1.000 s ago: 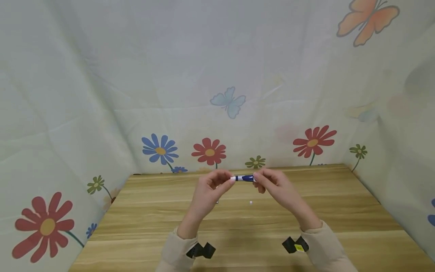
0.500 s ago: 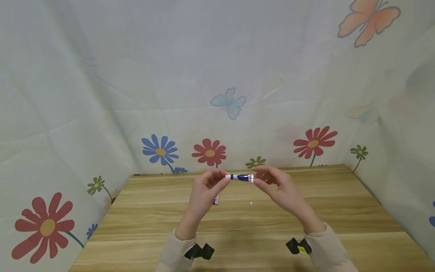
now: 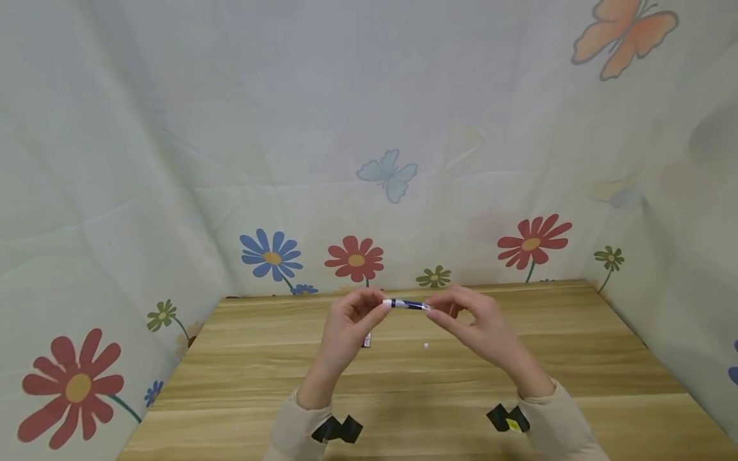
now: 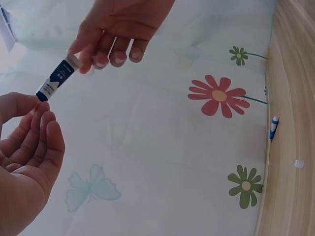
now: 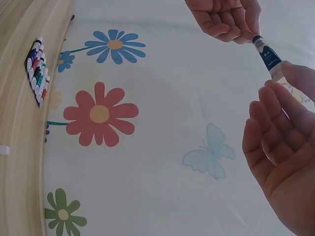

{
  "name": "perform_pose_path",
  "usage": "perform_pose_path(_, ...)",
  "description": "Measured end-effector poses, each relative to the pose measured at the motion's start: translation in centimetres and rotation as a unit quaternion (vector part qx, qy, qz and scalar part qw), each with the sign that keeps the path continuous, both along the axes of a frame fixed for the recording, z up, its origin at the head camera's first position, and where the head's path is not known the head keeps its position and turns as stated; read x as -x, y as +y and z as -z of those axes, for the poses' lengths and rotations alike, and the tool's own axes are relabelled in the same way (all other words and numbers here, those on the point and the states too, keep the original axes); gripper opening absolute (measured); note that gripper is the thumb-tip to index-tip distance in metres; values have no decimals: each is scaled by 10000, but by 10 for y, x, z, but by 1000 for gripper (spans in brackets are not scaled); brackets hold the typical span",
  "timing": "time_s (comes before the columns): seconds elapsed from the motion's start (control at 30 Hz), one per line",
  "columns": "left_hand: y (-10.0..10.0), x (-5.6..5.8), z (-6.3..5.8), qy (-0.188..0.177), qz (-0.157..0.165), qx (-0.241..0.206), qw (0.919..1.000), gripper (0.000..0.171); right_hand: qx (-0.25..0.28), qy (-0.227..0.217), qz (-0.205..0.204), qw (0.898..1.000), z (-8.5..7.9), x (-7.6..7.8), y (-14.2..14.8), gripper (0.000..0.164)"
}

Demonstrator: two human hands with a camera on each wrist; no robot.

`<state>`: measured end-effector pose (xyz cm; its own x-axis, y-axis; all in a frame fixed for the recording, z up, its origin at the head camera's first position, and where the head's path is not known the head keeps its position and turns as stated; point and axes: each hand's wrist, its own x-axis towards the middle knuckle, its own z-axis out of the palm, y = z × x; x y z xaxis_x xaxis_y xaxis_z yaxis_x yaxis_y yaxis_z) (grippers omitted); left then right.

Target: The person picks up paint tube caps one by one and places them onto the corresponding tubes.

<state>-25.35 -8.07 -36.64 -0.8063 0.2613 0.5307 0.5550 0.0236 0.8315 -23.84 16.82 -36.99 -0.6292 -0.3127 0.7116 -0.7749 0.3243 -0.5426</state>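
Note:
A small blue-and-white paint tube (image 3: pixel 409 305) is held level above the table between both hands. My left hand (image 3: pixel 348 326) pinches its cap end between thumb and index finger, hiding most of the cap. At the flat crimped end, the thumb and fingertips of my right hand (image 3: pixel 478 323) pinch the tube. The right wrist view shows the tube (image 5: pixel 268 55) slanting between the hands, its blue label toward the camera. On the table below lies a little white cap-like piece (image 3: pixel 426 346).
Several coloured paint tubes (image 5: pixel 37 71) lie in a row near the table's back edge, mostly hidden behind my left hand in the head view. Another blue-and-white tube (image 4: pixel 274 128) lies by the back edge on the right. A flowered cloth (image 3: pixel 311 192) hangs behind the wooden table (image 3: pixel 403 410).
The paint tube has shifted slightly left since a second ago and has turned about its length. My right fingers loosened at its crimped end half a second ago and now pinch it again.

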Motion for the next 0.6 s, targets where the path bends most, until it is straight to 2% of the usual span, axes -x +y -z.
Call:
perform_pose_path(0.17, 0, -1, 1, -11, 48, 43, 10000, 14, -65, -524, 137, 9985, 0, -2, 0, 12)
perform_pose_path(0.37, 0, -4, 0, 22, 36, 176, 9998, 13, 1, -1022, 85, 9947, 1, -5, -3, 12)
perform_pose_path(0.47, -1, -5, 0, 25, 11, 178, 9998, 14, 67, -1164, 146, 9931, 2, -4, -4, 5)
perform_pose_path(0.5, -1, -5, 0, 21, -6, 172, 9998, 14, 99, -1183, 160, 9928, 2, -4, -4, 7)
perform_pose_path(0.6, -2, -4, 0, -33, -58, 133, 9999, 15, 164, -1086, 170, 9938, 4, -2, -3, 27)
